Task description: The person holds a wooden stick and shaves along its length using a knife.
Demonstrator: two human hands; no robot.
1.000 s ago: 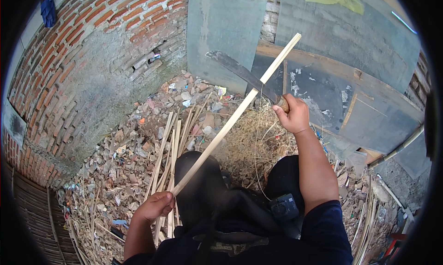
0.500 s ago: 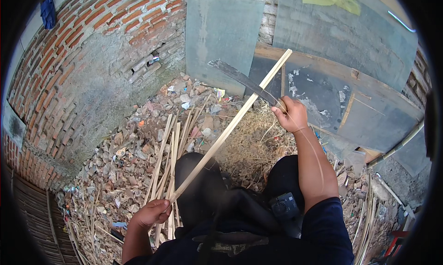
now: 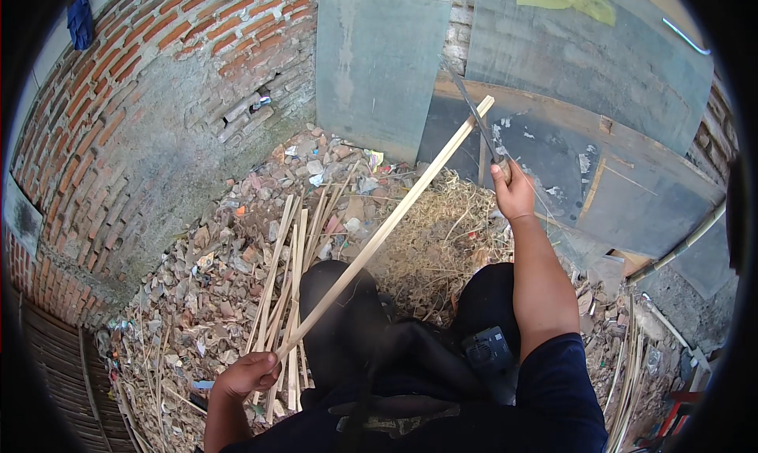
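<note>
A long pale strip, bamboo by its look, [image 3: 395, 218] slants up to the right across my left knee. Its lower end is pinched in my left hand [image 3: 251, 373], fingers closed. My right hand [image 3: 514, 189] is wrapped round the handle of a machete [image 3: 474, 109], whose dark blade points up and to the left. The blade crosses the strip near its far end, seen almost edge-on; whether it touches or cuts in I cannot tell. Beside my left leg lie several similar strips [image 3: 272, 271] on the rubble.
Broken brick and stone rubble [image 3: 197, 303] covers the ground. A heap of fine shavings [image 3: 442, 248] lies between my knees and the boards. A brick wall [image 3: 158, 137] curves along the left; grey panels [image 3: 379, 66] lean at the back. More thin strips [image 3: 628, 374] lie at the right.
The machete has moved along the strip toward its far end, and its blade has turned more upright and edge-on. A thin curled shaving along my right forearm has shifted. My left hand moved slightly down-left.
</note>
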